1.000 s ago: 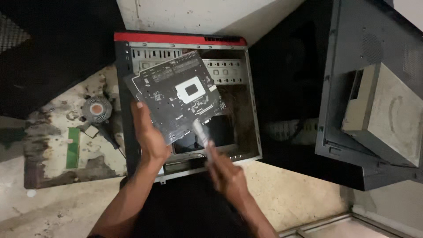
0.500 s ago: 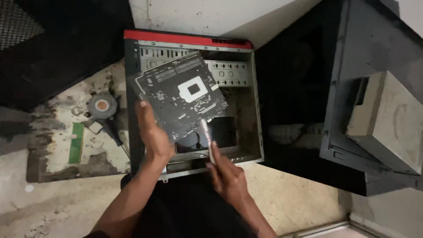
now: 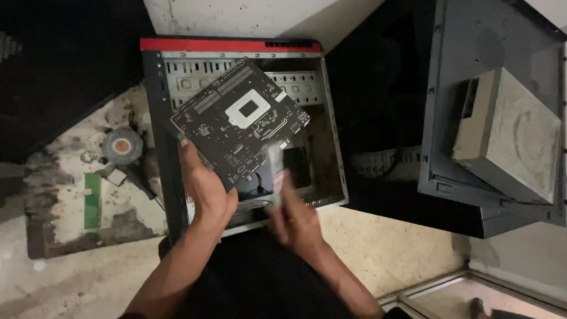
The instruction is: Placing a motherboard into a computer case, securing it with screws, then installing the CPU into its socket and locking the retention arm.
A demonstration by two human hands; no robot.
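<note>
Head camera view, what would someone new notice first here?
The dark motherboard stands out first, held tilted above the open computer case with the red front edge, the left hand gripping its lower left edge. Just below it the right hand holds a small pale object, too blurred to identify. To the left, a round cooler fan lies on the stained floor, and a second dark case lies at right.

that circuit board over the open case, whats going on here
A person holds a black motherboard by its lower left edge in the left hand, tilted above an open computer case lying on the floor. The right hand holds a small pale object, too blurred to identify, against the board's lower edge. A round cooler fan lies left of the case.
</note>
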